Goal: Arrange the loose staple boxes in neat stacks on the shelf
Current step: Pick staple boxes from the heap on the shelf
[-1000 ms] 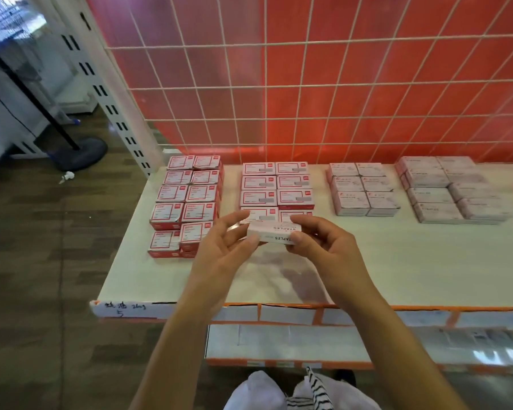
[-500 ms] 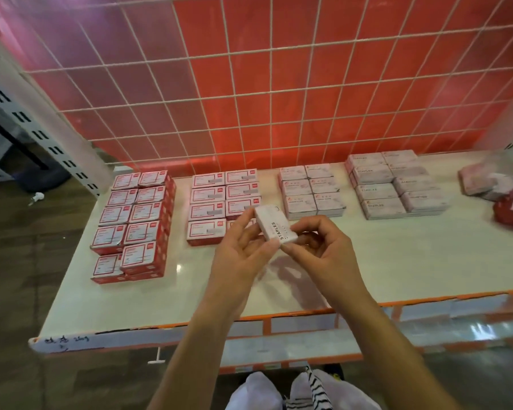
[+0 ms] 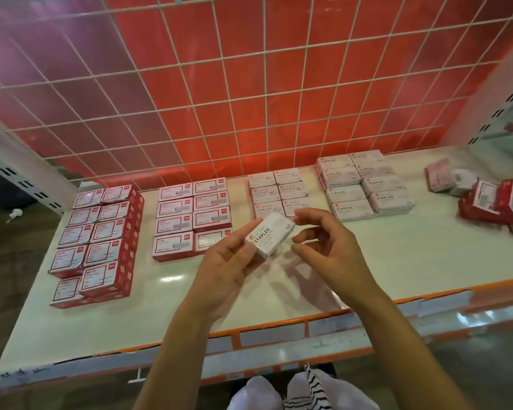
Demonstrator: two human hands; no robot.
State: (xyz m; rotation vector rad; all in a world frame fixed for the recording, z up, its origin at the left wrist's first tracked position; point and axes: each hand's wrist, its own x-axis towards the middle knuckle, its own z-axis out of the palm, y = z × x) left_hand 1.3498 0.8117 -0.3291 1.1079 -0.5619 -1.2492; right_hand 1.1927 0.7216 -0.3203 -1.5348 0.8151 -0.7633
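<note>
Wire grid (image 3: 263, 99) covers the red panel (image 3: 282, 81); 1 white object (image 3: 15, 214) lies on the floor (image 3: 3, 261).

Bare shelf (image 3: 412, 261) lies open along the front edge and in the gap between the white staples stacks (image 3: 365, 184) and the loose pile (image 3: 492, 202) at right; red stacks (image 3: 101, 241), paper-clip boxes (image 3: 279, 192) and a wire grid (image 3: 249, 84) block the rear.
</note>
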